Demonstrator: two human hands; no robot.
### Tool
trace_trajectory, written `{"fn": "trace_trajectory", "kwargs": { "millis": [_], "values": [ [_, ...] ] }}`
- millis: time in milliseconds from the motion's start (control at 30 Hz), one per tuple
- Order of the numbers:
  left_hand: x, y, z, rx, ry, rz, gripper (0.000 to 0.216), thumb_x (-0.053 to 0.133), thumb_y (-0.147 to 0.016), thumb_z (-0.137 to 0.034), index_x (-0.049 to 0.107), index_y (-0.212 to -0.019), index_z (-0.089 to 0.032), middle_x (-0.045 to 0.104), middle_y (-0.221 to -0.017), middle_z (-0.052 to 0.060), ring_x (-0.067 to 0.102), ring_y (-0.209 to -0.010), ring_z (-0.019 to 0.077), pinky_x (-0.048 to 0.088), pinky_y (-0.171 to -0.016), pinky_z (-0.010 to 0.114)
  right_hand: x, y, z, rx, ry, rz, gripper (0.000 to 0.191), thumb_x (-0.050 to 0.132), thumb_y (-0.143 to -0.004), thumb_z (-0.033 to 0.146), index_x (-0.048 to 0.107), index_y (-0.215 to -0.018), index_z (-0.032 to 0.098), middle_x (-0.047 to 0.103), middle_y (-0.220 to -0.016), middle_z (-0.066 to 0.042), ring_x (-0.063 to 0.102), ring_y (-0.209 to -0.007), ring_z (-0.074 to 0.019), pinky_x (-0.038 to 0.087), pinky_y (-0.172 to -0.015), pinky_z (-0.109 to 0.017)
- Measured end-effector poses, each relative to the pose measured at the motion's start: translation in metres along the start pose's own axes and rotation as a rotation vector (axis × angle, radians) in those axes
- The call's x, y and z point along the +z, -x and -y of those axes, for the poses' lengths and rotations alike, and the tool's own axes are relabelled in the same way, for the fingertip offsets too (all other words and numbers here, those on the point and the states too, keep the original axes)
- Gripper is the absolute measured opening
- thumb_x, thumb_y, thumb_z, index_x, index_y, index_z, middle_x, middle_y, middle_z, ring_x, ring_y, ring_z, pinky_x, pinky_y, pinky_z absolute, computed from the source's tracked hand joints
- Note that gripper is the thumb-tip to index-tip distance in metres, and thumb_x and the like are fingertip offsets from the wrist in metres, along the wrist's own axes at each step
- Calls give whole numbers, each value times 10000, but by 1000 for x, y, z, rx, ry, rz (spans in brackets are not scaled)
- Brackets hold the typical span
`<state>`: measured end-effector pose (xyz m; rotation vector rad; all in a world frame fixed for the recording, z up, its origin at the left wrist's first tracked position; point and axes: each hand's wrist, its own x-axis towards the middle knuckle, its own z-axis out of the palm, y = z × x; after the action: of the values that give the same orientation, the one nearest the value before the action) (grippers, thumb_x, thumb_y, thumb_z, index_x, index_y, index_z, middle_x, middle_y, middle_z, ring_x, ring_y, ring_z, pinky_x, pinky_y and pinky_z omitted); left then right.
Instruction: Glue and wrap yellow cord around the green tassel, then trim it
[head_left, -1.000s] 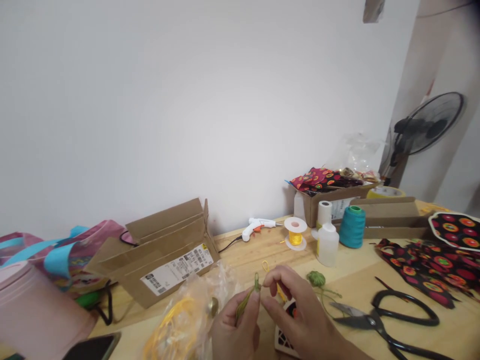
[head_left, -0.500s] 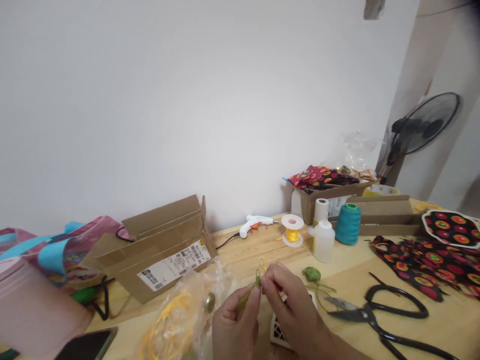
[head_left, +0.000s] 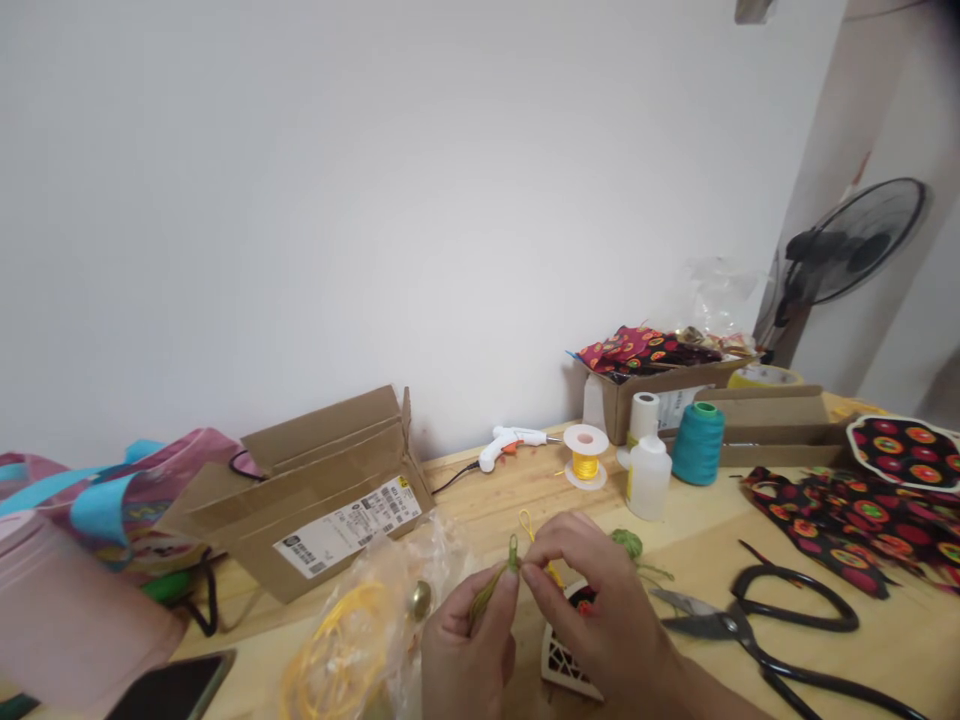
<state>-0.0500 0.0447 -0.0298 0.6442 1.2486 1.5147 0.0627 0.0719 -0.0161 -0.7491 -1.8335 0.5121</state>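
A small bundle of green thread (head_left: 486, 600) is between the person's two hands, raised above the near edge of the counter (head_left: 480, 512), with a narrow loop (head_left: 514, 545) standing up at its top. The left hand (head_left: 471, 645) has it in a closed pinch, thumb pressed on the neck just under the loop, the loose strands lying back across the curled fingers. The right hand (head_left: 604, 605) is just beside it, thumb and forefinger brought together at the neck; whether a strand runs between those fingertips is too small to tell.

The bundle looks very light and limp, with no stiffness of its own, and nothing about it seems fragile. The neck is likely the best place to take hold, since it is narrow and gathered; a grip lower down would probably let the strands splay or slide over one another. The loop looks soft enough to flatten under a hard squeeze, so light fingertips would suit it.

Partly behind the right hand lie a pale frame (head_left: 566, 667) with cut-outs and a green ball of thread (head_left: 628, 542). Black-handled scissors (head_left: 739, 626) rest to the right, and a clear plastic bag (head_left: 375, 645) of yellow cord sits to the left.
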Motion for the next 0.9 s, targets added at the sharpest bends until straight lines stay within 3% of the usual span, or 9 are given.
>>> {"fn": "trace_trajectory", "kwargs": {
  "millis": [100, 300, 600, 700, 833, 900],
  "values": [
    [0, 0, -1, 7, 19, -9, 310, 729, -460, -400, 611, -585, -142, 221, -350, -130, 174, -309, 3, 134, -307, 113, -5, 1, -1, 4, -12, 23, 76, 454, -769, 153, 489, -704, 172, 506, -684, -13, 472, -688, -144, 354, -644, -277],
    [2, 6, -5, 18, -59, 19, 305, 699, -511, -398, 628, -629, -126, 244, -376, -115, 175, -334, 9, 134, -320, 123, 3, 4, -5, 100, 27, 69, 225, 348, -848, 237, 398, -635, 185, 439, -625, 8, 425, -633, -133, 335, -607, -267],
    [1, 2, -4, -15, 19, 42, 267, 710, -520, -369, 580, -581, -144, 217, -380, -125, 164, -332, 8, 132, -313, 118, 7, 5, -4, 57, 36, 55, 211, 335, -839, 182, 377, -632, 185, 424, -627, 7, 414, -621, -128, 343, -605, -259],
    [-4, -1, -7, -28, 112, 5, 270, 718, -518, -364, 562, -572, -151, 194, -373, -135, 149, -327, 6, 125, -306, 108, 0, 0, -10, 98, 35, -39, 240, 356, -833, 209, 384, -595, 187, 424, -585, 14, 416, -576, -125, 344, -554, -248],
    [-10, -3, -11, -21, 156, 10, 282, 722, -516, -371, 550, -560, -152, 201, -364, -137, 132, -324, 4, 115, -299, 108, -12, -7, -19, 213, -27, -370, 108, 487, -781, 263, 521, -719, 181, 509, -651, 4, 467, -619, -132, 383, -582, -243],
    [-10, -3, -12, 5, 133, 25, 285, 713, -526, -385, 563, -570, -147, 194, -352, -139, 123, -318, 2, 92, -301, 112, -16, -9, -19, 255, -60, -449, 97, 523, -762, 270, 560, -786, 183, 520, -625, 11, 475, -589, -130, 393, -568, -245]
  ]
}}
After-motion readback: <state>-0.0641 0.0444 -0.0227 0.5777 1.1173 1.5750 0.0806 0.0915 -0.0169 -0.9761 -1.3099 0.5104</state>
